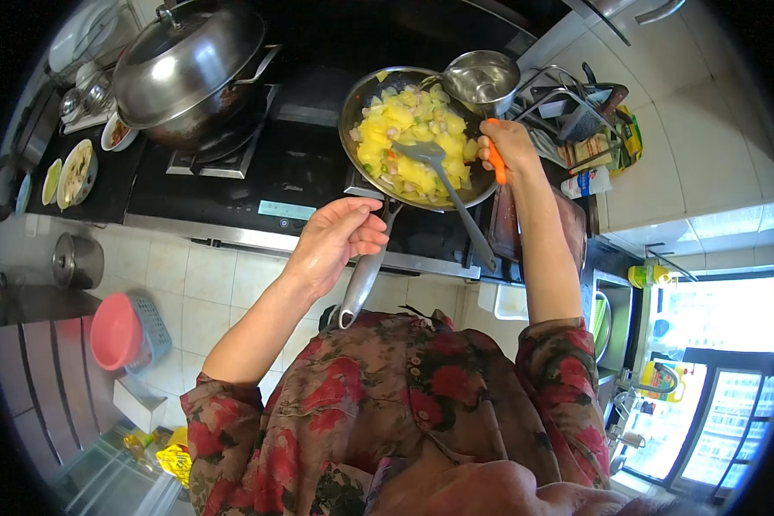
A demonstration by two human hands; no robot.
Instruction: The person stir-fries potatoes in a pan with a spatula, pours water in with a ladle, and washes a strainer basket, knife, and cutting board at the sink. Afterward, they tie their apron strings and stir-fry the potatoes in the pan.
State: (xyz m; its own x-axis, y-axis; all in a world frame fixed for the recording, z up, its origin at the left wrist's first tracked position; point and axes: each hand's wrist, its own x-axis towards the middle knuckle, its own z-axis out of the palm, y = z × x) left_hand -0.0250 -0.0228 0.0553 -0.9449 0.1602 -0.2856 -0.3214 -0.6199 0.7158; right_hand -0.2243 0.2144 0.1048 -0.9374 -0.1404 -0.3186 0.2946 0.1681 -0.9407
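A frying pan (350, 135) on the stove holds sliced yellow potato with bits of pink, green and orange food. A grey spatula (451, 187) lies in it, its handle over the near rim. My right hand (511, 145) grips the orange handle of a metal dipper (484, 80), which hangs over the pan's far right rim; clear liquid seems to be inside. Beside the pan's metal handle (366, 284), my left hand (348, 235) is loosely curled, fingers partly apart, with nothing seen in it; whether it touches the handle is unclear.
A lidded wok (187, 77) stands on the left burner. Further left are a bowl of food (77, 174) and a smaller bowl (117, 133). At right are a utensil rack (574, 103), a reddish-brown board (571, 232) and a sink (619, 316). A pink basin (116, 331) sits lower left.
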